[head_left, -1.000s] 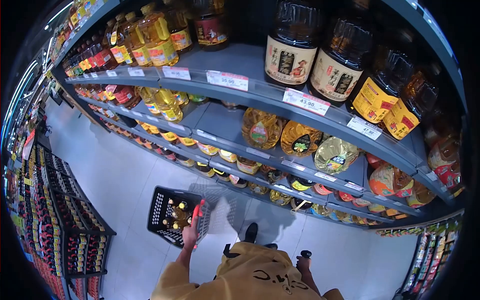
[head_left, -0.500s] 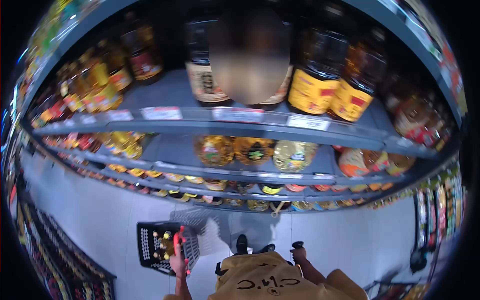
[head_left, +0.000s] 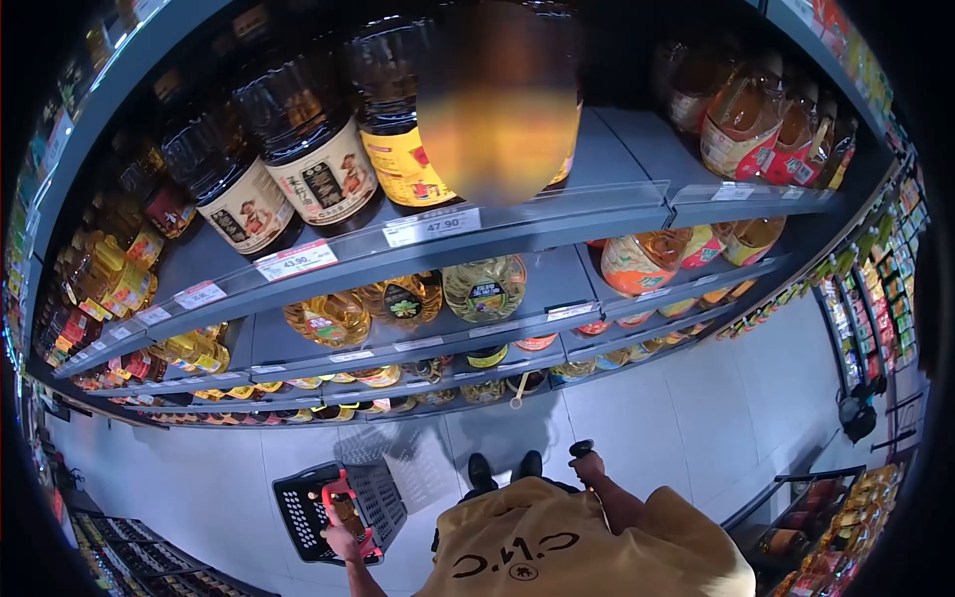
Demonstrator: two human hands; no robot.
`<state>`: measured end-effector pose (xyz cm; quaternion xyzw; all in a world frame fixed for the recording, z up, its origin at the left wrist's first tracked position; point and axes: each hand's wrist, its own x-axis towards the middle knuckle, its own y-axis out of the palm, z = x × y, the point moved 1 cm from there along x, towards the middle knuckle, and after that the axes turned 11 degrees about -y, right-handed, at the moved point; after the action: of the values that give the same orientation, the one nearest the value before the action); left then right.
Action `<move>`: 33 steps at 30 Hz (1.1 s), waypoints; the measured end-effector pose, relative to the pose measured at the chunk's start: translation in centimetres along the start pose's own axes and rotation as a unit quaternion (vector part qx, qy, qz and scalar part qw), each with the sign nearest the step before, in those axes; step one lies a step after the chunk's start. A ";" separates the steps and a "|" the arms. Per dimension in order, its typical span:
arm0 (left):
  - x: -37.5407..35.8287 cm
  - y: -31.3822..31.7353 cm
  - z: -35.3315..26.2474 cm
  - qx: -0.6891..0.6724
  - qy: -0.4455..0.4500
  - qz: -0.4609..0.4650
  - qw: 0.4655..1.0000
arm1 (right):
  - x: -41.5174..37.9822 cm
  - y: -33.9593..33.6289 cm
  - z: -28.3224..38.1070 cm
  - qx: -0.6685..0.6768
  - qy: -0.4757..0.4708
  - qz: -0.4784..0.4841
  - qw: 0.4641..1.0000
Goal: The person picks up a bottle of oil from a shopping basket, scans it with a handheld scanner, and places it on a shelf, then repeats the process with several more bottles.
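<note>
At the lower left, my left hand point(head_left: 340, 535) is closed around the red handle point(head_left: 340, 488) of a black shopping basket point(head_left: 296, 505). The basket has slotted sides, and its contents are mostly covered by the hand and handle. My right hand point(head_left: 591, 467), out to the right of my body, is wrapped round a small black object point(head_left: 581, 449) whose kind I cannot make out. Ahead stand large cooking oil bottles, some with cream labels point(head_left: 323, 181) and some with yellow labels point(head_left: 406, 164). Neither hand touches them.
The shelf unit point(head_left: 587, 234) curves across the view, with price tags point(head_left: 433, 226) along its edges and more oil bottles point(head_left: 484, 289) lower down. Tiled floor point(head_left: 657, 408) lies around my shoes point(head_left: 530, 464). Racks point(head_left: 139, 557) of bottles stand behind on both sides.
My view has shifted to the right along the shelf, so the bottles appear further left. My right hand has risen slightly in view with the black object. My left hand still grips the basket handle.
</note>
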<state>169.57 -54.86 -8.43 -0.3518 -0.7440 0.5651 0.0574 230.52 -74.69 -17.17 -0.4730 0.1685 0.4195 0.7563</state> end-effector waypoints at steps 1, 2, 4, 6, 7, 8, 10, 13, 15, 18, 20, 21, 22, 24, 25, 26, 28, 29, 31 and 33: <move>0.1 0.0 0.5 0.086 0.109 -0.034 0.990 | 0.4 -0.4 -0.6 -0.001 0.006 0.003 1.000; 0.6 0.3 1.6 0.170 0.214 -0.067 0.960 | 0.7 -0.8 -1.2 -0.003 0.012 0.007 1.000; 1.1 0.6 2.5 0.248 0.323 -0.099 0.908 | 1.1 -1.3 -2.5 -0.006 0.014 0.006 1.000; 1.8 1.0 3.0 0.239 0.342 -0.102 0.903 | 1.0 -1.7 -3.1 -0.007 0.006 -0.003 1.000; 2.1 1.4 3.0 0.244 0.324 -0.102 0.908 | 0.9 -2.0 -3.2 -0.013 0.015 0.005 1.000; 2.3 1.5 3.2 0.239 0.343 -0.116 0.901 | 0.6 -2.3 -3.3 -0.019 0.013 0.012 1.000; 3.0 1.7 3.7 0.223 0.383 -0.144 0.885 | 0.1 -3.2 -2.8 -0.028 0.009 0.020 0.999; 5.0 2.2 3.6 0.007 0.191 -0.003 0.982 | 0.8 -3.7 -2.8 -0.041 0.011 0.019 0.999; 3.6 1.8 3.0 -0.167 0.010 0.102 0.981 | 1.3 -3.3 -3.2 -0.031 0.022 0.011 0.999; 0.9 0.1 1.2 -0.085 0.025 0.054 0.995 | 1.7 -3.0 -2.3 -0.014 0.036 0.023 0.999; -1.5 -1.1 0.0 -0.148 0.098 0.101 0.979 | 1.7 -2.4 -2.0 -0.052 0.001 0.017 0.999; -0.7 -0.9 0.6 -0.111 0.048 0.100 0.988 | 2.5 -1.2 -2.8 -0.068 -0.043 -0.008 0.997; -0.5 -0.4 1.4 -0.085 0.091 0.039 0.991 | 3.5 -0.3 -3.6 -0.070 -0.028 0.012 0.997; -0.5 -0.3 2.3 -0.004 0.050 0.047 0.998 | 4.8 0.7 -4.4 -0.065 -0.040 0.028 0.997; -1.5 -0.8 2.4 0.232 0.196 -0.007 0.953 | 5.7 1.2 -5.1 -0.077 -0.071 0.053 0.993; -2.6 -1.2 2.4 0.213 0.236 -0.035 0.947 | 5.7 0.8 -4.5 -0.085 -0.118 0.092 0.985; -0.3 0.4 4.5 0.131 0.141 -0.003 0.981 | 4.7 0.6 -3.4 0.008 -0.053 0.088 0.995; -3.3 -2.1 0.3 0.059 0.009 0.028 0.998 | 3.7 0.0 -1.9 0.036 -0.012 0.089 0.995; -3.8 -2.3 -0.5 0.060 0.022 -0.027 0.998 | 1.2 -1.0 0.4 -0.024 -0.058 0.098 0.993; -3.3 -1.8 -0.5 0.057 0.014 -0.025 0.998 | 0.6 -1.5 1.1 -0.085 -0.078 0.111 0.987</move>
<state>171.43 -56.64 -5.60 -0.3372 -0.7180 0.6004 0.1018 231.89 -73.81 -16.15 -0.4799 0.1242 0.5496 0.6725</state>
